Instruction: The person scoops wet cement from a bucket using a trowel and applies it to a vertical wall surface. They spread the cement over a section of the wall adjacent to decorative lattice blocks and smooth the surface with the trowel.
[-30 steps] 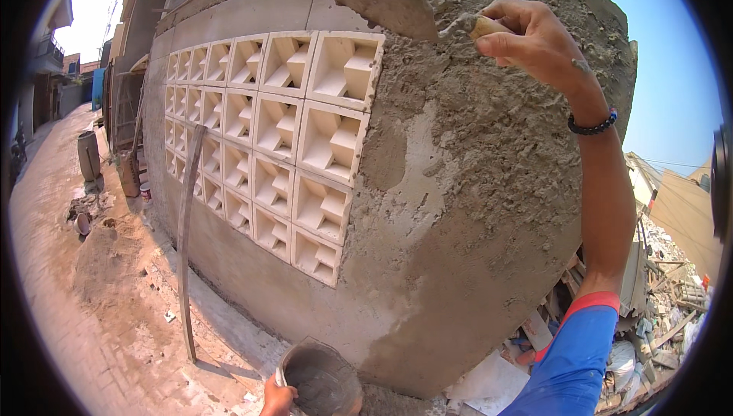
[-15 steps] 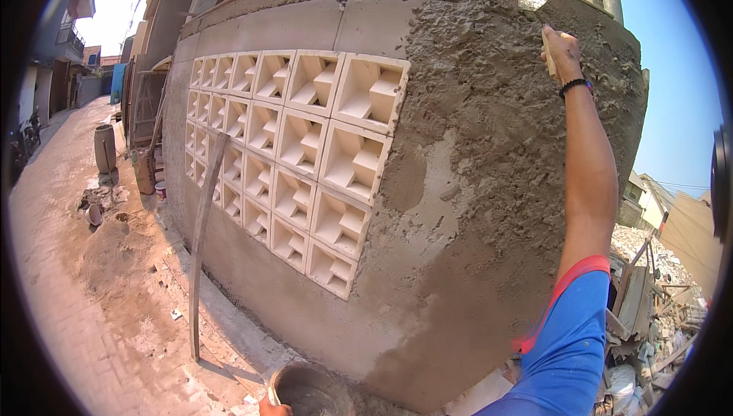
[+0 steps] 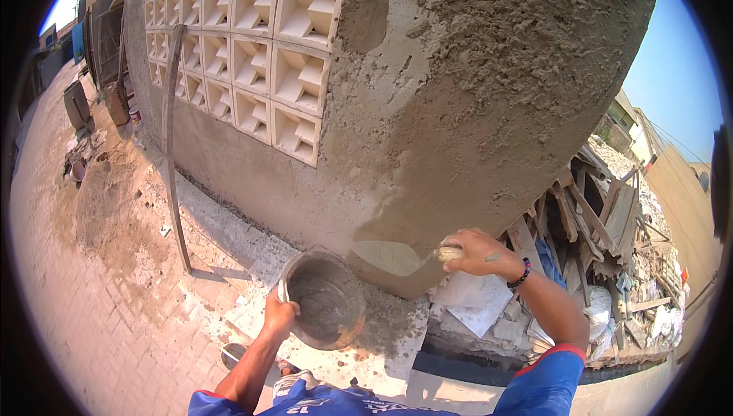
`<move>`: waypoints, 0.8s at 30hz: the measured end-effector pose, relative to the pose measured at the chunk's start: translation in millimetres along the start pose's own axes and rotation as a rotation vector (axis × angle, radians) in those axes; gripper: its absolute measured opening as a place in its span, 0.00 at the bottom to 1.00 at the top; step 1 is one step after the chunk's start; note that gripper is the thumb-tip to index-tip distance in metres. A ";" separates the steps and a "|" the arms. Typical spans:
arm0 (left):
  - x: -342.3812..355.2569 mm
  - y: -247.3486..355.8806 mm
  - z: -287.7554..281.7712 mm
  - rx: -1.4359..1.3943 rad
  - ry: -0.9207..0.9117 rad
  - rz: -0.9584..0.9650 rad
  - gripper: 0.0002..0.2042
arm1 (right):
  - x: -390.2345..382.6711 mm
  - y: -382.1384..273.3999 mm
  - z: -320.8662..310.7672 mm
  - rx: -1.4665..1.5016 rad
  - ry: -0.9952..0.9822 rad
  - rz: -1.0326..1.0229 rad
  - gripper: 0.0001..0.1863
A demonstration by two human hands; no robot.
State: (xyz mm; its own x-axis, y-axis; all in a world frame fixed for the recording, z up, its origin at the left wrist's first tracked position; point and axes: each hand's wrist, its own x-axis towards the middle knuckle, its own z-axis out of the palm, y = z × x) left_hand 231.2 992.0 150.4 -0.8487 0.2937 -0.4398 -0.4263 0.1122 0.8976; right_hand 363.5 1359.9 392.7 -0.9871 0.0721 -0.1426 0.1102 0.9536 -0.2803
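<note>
My left hand (image 3: 280, 314) is closed on the rim of a dark round bucket (image 3: 353, 315), low in front of me. Grey mortar (image 3: 314, 300) covers the inside of the bucket. To the right, my right hand (image 3: 482, 253) grips the pale handle of a trowel (image 3: 388, 257). Its blade points left, a little above and right of the bucket, in front of the wall's lower part. Rough mortar (image 3: 504, 88) coats the wall's right side, smoother and darker below. Cream ventilation blocks (image 3: 298, 94) fill the wall's left part.
A long wooden strip (image 3: 169, 149) leans against the wall at left. Rubble and broken boards (image 3: 603, 225) are heaped at right. A sand pile (image 3: 107, 201) and a dark drum (image 3: 76, 104) stand along the paved lane. A small container (image 3: 232, 353) sits near my feet.
My right hand has come down with the trowel from the wall's top to beside the bucket. The view has tilted downward, bringing the bucket and my left arm fully into sight.
</note>
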 end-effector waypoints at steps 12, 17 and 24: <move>-11.8 80.3 56.3 0.130 -0.258 0.178 0.30 | -1.1 -35.6 143.2 -0.508 0.010 -0.064 0.08; 4.1 79.1 59.2 0.133 -0.279 0.277 0.29 | 11.7 -37.0 191.6 -0.048 -0.095 0.031 0.16; 5.3 82.7 39.5 0.038 -0.250 0.193 0.30 | -2.4 -23.2 193.7 0.059 0.114 0.017 0.23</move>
State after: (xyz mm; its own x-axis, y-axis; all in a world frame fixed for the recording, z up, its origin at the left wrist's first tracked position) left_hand 203.8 1040.3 223.4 -0.8077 0.5367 -0.2442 -0.2486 0.0655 0.9664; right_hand 385.7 1280.9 215.6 -0.9914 0.1244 -0.0399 0.1305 0.9333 -0.3345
